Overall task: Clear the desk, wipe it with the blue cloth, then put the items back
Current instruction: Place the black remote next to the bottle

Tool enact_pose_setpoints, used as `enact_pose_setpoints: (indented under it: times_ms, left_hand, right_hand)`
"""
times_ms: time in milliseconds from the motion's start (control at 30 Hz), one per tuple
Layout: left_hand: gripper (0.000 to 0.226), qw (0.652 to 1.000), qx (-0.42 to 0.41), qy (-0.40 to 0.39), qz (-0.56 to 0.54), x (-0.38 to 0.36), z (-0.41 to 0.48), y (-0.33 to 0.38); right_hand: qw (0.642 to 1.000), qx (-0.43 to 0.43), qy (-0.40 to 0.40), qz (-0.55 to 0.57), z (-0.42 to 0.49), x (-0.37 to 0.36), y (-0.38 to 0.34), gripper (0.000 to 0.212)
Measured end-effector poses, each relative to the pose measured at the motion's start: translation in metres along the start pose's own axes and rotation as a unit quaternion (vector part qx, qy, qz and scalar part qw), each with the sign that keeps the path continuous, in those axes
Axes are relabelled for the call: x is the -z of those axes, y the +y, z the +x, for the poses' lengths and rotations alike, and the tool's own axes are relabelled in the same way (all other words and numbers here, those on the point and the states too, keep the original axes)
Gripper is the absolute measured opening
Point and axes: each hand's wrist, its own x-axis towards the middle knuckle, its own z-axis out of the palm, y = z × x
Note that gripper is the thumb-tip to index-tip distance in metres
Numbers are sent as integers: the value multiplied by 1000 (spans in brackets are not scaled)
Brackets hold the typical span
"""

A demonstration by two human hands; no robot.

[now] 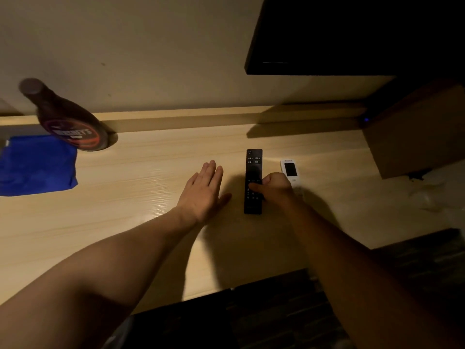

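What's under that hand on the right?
The right hand is curled around the black remote, which lies on the desk. It covers part of the remote's buttons. It also hides the near end of the white remote behind it.

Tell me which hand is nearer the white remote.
Right. The right hand, gripping the black remote, sits directly beside the white remote; the left hand lies flat beyond the black remote.
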Motion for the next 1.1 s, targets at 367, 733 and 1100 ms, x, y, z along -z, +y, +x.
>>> enact_pose_setpoints:
  times_ms: [367,733,1100]
  left_hand:
    - [86,985,147,88,14,32,-101,-104]
    - [104,948,299,111,0,41,-190,-209]
    - [95,939,281,171,101,5,-219,-246]
  right_hand:
    - [988,48,-59,134,-29,-82,-94,26]
    - [985,89,-122,88,-58,-211,-178,30]
    - [987,99,-104,71,-72,-283,-218,28]
